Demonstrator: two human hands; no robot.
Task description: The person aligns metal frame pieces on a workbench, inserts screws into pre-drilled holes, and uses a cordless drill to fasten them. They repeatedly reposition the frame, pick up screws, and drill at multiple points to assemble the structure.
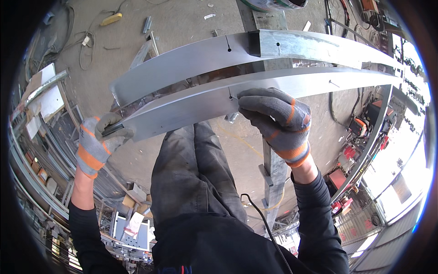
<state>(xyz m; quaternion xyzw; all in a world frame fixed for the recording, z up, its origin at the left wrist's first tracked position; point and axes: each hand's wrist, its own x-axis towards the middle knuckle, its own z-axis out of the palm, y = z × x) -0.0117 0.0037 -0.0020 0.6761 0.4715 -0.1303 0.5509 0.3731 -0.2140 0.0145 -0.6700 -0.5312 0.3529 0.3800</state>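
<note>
1. Holding the near metal strip (191, 109) crosswise in front of the dark trousers (182, 178), above the concrete floor (137, 160).
2. Running left to right along its long axis, rising slightly toward the bright right side, with edges bowed by the lens; lying just nearer than the far metal strip (182, 64).
3. Pinching the left end between thumb and fingers of the left hand (98, 144), gloved in grey and orange.
4. Bending the gloved fingers of the right hand (280, 123) close together over the strip, beside a slit with a round hole; cannot tell whether gripping or only resting.
5. Passing above the steel beam (275, 166), right of the trousers.
6. Showing the round tub (272, 5) cut off at the top edge, with contents out of sight.
7. Bearing small dark marks on the left glove, too blurred to read.
</note>
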